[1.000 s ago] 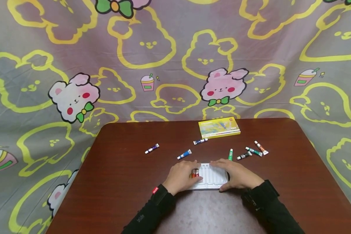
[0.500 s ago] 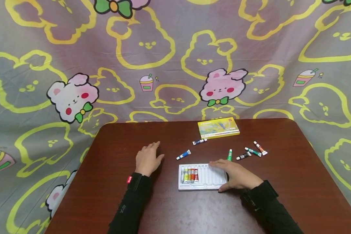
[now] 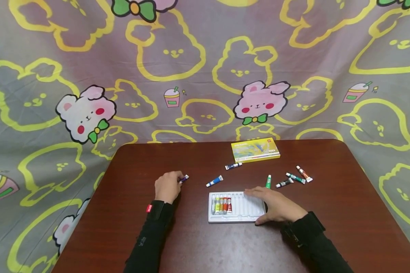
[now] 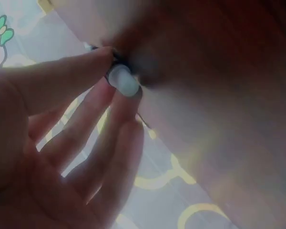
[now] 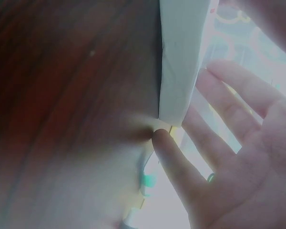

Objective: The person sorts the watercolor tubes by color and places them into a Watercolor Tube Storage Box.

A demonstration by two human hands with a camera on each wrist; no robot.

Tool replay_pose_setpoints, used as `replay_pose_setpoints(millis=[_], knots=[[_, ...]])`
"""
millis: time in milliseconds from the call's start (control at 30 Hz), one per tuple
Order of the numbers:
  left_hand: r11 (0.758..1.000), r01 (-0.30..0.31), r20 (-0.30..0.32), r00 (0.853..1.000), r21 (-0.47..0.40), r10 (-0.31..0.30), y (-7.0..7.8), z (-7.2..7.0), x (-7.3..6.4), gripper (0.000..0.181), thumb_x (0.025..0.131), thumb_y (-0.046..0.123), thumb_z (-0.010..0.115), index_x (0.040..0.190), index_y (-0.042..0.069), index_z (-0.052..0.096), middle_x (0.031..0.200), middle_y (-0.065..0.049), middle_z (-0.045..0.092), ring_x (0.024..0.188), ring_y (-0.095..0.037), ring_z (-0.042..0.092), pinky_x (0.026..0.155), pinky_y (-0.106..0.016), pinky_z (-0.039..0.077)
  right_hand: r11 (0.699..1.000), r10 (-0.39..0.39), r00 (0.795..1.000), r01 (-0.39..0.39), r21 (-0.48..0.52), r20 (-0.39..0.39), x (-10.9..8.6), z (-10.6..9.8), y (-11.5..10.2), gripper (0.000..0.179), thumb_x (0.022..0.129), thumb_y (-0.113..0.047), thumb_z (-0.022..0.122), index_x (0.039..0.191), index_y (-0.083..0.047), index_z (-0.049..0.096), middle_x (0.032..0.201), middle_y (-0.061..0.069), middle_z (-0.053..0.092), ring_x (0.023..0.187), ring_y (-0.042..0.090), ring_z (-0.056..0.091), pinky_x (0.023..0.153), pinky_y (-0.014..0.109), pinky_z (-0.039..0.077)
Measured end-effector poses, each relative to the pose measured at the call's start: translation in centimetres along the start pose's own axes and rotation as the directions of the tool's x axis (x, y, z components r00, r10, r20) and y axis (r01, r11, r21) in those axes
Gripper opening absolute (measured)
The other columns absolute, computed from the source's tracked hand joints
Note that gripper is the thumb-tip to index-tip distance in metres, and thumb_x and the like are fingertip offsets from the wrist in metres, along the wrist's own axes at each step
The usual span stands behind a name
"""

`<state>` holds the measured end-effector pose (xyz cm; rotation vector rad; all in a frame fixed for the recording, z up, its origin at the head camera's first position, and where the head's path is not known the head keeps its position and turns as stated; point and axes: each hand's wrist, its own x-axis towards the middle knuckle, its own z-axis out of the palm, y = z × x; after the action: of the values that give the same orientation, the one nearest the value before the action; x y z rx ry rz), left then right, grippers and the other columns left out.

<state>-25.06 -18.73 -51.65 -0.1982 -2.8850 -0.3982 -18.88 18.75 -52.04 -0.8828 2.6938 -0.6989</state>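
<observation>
My left hand (image 3: 168, 187) pinches a purple paint tube (image 3: 183, 179) on the left of the table; its pale cap (image 4: 125, 82) pokes out between thumb and fingers in the left wrist view. A white plastic tray (image 3: 237, 218) lies before me, with several paint tubes (image 3: 222, 205) side by side in its left slots. At the tray's right end rests my right hand (image 3: 276, 204), thumb at the near edge and fingers at the far corner. In the right wrist view these fingers are fairly straight, their tips at the tray's side (image 5: 181, 62).
Loose on the table lie a blue tube (image 3: 214, 181), a dark blue tube (image 3: 233, 166), a green tube (image 3: 268, 181), a black tube (image 3: 284, 182), a teal tube (image 3: 295, 178) and an orange-brown tube (image 3: 304, 173). A yellow box (image 3: 255, 149) lies at the back.
My left hand has left the tray, moved left and taken hold of the purple tube, whose end has shifted slightly. Several tubes in the tray are now uncovered. My right hand has stayed put.
</observation>
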Motion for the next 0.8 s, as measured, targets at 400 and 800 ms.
replay_pose_setpoints(millis=[400, 800], knots=[[0.987, -0.083, 0.175, 0.979, -0.139, 0.107, 0.45, -0.35, -0.09, 0.015, 0.080, 0.006, 0.077, 0.093, 0.004, 0.068, 0.085, -0.009, 0.062, 0.077, -0.023, 0.056, 0.072, -0.045, 0.051, 1.000, -0.008, 1.000, 0.008, 0.018, 0.003, -0.22, -0.17, -0.33, 0.091, 0.069, -0.038, 0.087, 0.147, -0.015, 0.045, 0.142, 0.008, 0.052, 0.126, 0.027, 0.048, 0.098, 0.053, 0.047], [0.947, -0.046, 0.127, 0.988, -0.319, 0.091, 0.28, -0.72, 0.37, 0.010, 0.087, 0.012, 0.073, 0.096, 0.010, 0.071, 0.092, -0.008, 0.071, 0.081, -0.020, 0.060, 0.075, -0.043, 0.054, 1.000, -0.009, 1.000, 0.009, 0.007, 0.002, -0.16, -0.25, -0.32, 0.092, 0.068, -0.039, 0.087, 0.146, -0.015, 0.046, 0.142, 0.008, 0.052, 0.125, 0.026, 0.048, 0.097, 0.053, 0.048]])
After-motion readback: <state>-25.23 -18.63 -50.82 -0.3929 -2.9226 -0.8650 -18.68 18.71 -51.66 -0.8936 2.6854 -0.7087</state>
